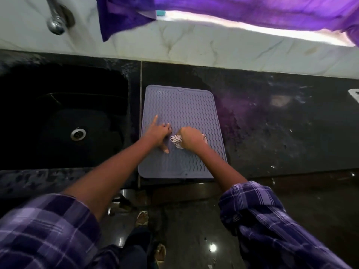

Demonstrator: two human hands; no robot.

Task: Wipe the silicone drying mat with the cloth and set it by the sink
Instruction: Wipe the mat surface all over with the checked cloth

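A grey-lilac silicone drying mat [180,105] with wavy ridges lies flat on the dark counter, just right of the black sink [64,117]. My left hand [159,133] rests on the mat's left half, forefinger and thumb spread, holding nothing. My right hand [191,137] is closed over a bunched white patterned cloth [175,141], pressed onto the middle of the mat. Part of the cloth is hidden under that hand.
The sink has a metal drain [78,133], and a chrome tap [56,22] sticks out from the tiled wall above it. A purple cloth [124,14] hangs over the window ledge. The dark stone counter [281,123] runs on to the right; a white object [354,95] sits at its right edge.
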